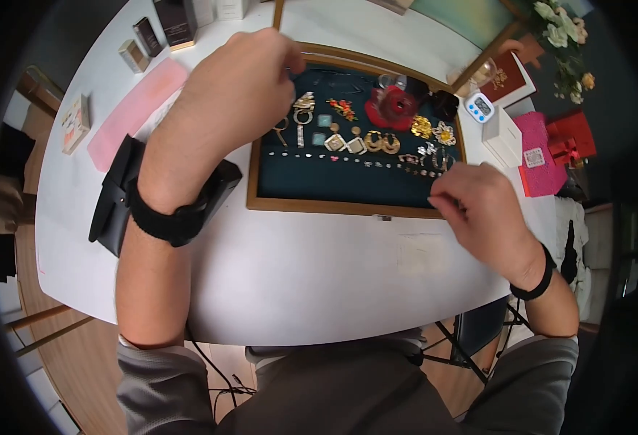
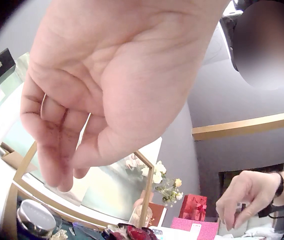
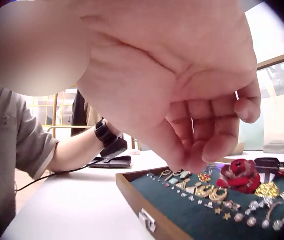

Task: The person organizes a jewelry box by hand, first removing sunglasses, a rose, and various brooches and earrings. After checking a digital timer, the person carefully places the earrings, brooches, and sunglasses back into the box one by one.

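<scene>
A wooden-framed jewelry case [image 1: 348, 212] with a dark green lining lies open on the white table. My left hand [image 1: 243, 83] hangs over its left back part, fingers loosely bent downward. In the left wrist view the thumb meets the fingers, and nothing shows between them. Over the front right corner hovers my right hand [image 1: 482, 210], its fingers relaxed and thumb near the index finger, nothing visible in it. Inside lie a red fabric flower [image 1: 391, 107], gold hoop earrings [image 1: 382, 142], square drop earrings [image 1: 345, 143], a gold flower piece [image 1: 444, 133] and a row of small studs [image 1: 333, 158].
Left of the case are a black leather pouch [image 1: 112, 192], a pink case [image 1: 134, 116] and small cosmetic boxes [image 1: 132, 56]. A digital timer [image 1: 480, 107], a white box [image 1: 502, 138] and a pink packet [image 1: 538, 156] stand on the right. The case's raised lid [image 1: 487, 54] is behind.
</scene>
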Action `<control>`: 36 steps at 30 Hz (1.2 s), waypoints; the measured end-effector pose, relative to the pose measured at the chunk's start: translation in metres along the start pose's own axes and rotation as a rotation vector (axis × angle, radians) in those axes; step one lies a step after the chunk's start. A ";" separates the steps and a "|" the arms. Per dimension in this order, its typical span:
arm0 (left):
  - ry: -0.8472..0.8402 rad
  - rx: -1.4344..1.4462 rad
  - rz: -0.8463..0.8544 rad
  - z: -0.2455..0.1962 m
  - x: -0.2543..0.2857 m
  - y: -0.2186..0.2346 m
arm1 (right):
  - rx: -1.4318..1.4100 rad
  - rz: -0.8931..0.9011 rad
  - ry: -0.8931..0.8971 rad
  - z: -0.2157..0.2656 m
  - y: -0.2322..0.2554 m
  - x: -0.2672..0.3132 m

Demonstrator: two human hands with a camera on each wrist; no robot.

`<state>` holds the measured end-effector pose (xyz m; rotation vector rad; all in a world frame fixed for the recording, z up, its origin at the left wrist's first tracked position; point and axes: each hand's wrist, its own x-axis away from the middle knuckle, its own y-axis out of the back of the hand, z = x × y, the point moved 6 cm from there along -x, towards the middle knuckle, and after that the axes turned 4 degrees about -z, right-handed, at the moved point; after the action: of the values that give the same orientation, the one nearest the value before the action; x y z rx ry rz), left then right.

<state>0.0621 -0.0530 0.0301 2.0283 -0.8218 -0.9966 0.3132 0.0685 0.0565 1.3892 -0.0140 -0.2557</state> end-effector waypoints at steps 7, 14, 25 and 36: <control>0.029 -0.025 0.123 -0.016 0.003 -0.013 | -0.073 0.094 -0.007 -0.023 -0.029 0.059; -0.042 0.031 0.215 -0.039 0.013 -0.019 | -0.123 0.248 0.035 -0.025 -0.063 0.077; -0.723 0.228 0.760 -0.164 0.122 -0.070 | 0.162 0.275 0.199 -0.005 -0.072 0.073; -0.779 0.110 0.483 -0.167 0.155 -0.107 | 0.236 0.238 0.187 0.002 -0.077 0.076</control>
<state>0.3033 -0.0632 -0.0420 1.3715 -1.6999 -1.4723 0.3734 0.0405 -0.0282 1.6259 -0.0557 0.0782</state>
